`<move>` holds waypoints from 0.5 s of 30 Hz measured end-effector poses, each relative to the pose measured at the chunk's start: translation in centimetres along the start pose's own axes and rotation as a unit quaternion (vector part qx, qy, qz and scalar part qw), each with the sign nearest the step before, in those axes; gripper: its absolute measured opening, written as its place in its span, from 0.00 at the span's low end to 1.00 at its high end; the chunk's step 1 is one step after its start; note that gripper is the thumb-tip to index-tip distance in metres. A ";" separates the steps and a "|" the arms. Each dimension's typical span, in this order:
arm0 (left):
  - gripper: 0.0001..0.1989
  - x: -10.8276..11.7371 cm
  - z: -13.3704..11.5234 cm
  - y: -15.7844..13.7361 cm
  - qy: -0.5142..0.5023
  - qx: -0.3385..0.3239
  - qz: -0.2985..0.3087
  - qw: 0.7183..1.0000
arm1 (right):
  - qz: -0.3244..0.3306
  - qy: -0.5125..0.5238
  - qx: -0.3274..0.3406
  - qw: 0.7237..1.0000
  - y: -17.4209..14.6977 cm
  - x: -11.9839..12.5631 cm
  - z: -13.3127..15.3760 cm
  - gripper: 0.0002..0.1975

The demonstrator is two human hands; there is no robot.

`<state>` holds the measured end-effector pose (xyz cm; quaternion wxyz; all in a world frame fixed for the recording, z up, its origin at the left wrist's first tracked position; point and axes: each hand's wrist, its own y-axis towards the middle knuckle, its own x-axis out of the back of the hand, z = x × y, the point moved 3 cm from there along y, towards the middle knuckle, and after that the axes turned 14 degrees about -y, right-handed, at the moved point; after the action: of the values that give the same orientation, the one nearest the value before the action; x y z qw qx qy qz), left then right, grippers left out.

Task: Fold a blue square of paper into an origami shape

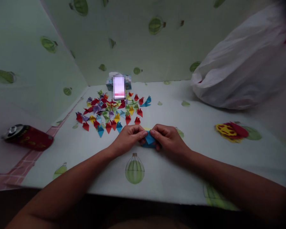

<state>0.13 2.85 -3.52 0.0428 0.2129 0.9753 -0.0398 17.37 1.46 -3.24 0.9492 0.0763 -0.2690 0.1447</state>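
Note:
A small piece of folded blue paper [149,139] is held between both hands just above the tabletop. My left hand [131,136] pinches its left side with thumb and fingers. On the right edge, my right hand [168,136] grips it the same way, its thumb pressed on the upper corner. The fingers behind the paper are partly hidden. Beyond my left hand spreads a crowd of small folded paper pieces [109,128] in red, blue, yellow, green and purple; they look like origami birds.
A lit phone [119,86], blurred out, leans against a tissue box [128,82] at the back. A red can [30,137] is at the left. Yellow and red cut-out pieces [231,131] lie at the right, with a large white plastic bag [235,66] behind them on the table [166,171].

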 end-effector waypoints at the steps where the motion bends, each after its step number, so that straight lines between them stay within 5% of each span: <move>1: 0.12 0.0 -0.1 -0.1 0.014 -0.014 -0.002 1.000 | 0.005 0.006 -0.005 1.000 0.0 0.0 -0.1 0.18; 7: 0.11 -0.1 -0.2 -0.1 0.081 -0.060 -0.026 0.995 | 0.019 0.045 -0.010 0.999 0.4 -0.2 -0.5 0.19; 15: 0.11 -0.5 0.4 -0.2 -0.008 -0.002 0.004 1.000 | 0.013 0.011 0.016 1.000 0.1 -0.3 -0.3 0.19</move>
<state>0.49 2.39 -3.86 0.0513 0.2160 0.9742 -0.0394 17.24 1.54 -3.64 0.9488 0.0866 -0.2568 0.1620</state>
